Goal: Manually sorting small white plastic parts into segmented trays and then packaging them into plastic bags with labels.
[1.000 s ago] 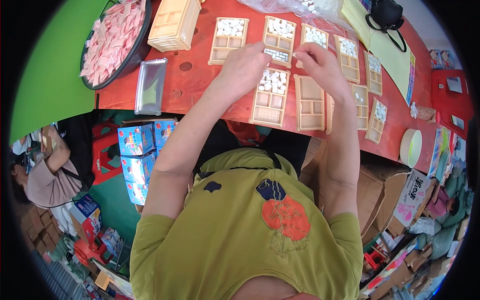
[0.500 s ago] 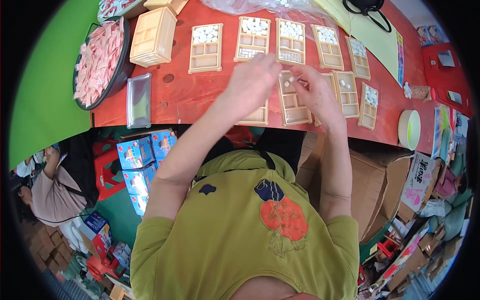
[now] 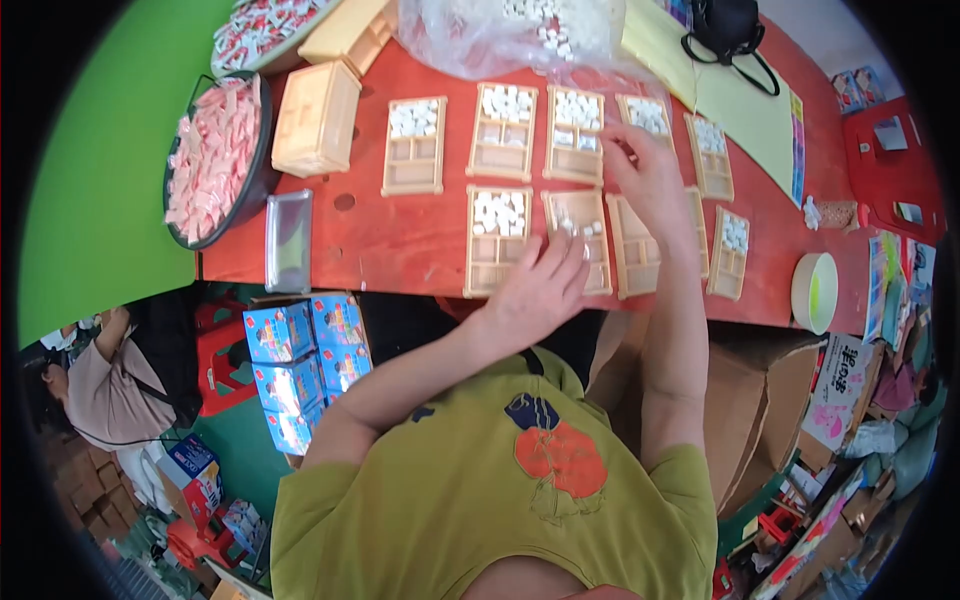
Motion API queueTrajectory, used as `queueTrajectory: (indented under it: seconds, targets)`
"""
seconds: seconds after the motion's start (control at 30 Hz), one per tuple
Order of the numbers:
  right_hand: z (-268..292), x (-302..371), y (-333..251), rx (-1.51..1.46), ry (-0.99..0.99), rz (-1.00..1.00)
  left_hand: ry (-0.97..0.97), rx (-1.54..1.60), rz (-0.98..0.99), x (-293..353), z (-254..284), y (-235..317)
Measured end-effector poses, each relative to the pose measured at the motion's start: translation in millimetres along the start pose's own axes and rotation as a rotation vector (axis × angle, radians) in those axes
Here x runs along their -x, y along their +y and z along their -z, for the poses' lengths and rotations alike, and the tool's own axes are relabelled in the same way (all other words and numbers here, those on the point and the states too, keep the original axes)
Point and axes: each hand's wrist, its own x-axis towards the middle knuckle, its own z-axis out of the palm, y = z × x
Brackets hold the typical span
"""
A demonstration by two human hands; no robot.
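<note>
My left hand (image 3: 538,290) reaches over a tan compartment tray (image 3: 599,268) in the near row. Its fingers are stretched and slightly apart, with the tips down among small white blocks (image 3: 590,229); the fingers partly hide them. Farther back, my right hand (image 3: 645,178) is curled beside the right edge of another tan tray (image 3: 574,165). Its thumb and fingers are bent together, and anything between them is too small to make out. That tray has a heap of white blocks in its far compartment and more in a middle one.
Several similar trays stand in two rows, including a tray (image 3: 414,176) at left. A black tub (image 3: 262,170) of pink packets, stacked tan trays (image 3: 315,118) and a clear lid (image 3: 288,243) lie farther left. A plastic bag (image 3: 480,50) sits behind; a pale bowl (image 3: 814,292) is at right.
My hands have separated: the left came nearer onto a near-row tray, the right moved to the far row's side. The view has shifted, so the table sits lower and the near-row trays show more.
</note>
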Motion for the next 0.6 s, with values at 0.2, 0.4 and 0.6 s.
queueTrajectory:
  seconds: [0.2, 0.4, 0.6]
  targets:
    - [-48.1, -150.9, -18.9, 0.224, 0.012, 0.331, -0.013, 0.037, -0.020, 12.6, -3.0, -3.0]
    - [-86.7, -272.2, 14.0, 0.584, 0.029, 0.102, -0.081, -0.010, -0.039, 21.3, -0.2, -2.8]
    - [-96.1, -304.2, 43.8, 0.637, -0.110, 0.213, -0.034, 0.030, -0.075, 26.9, -8.0, -16.8]
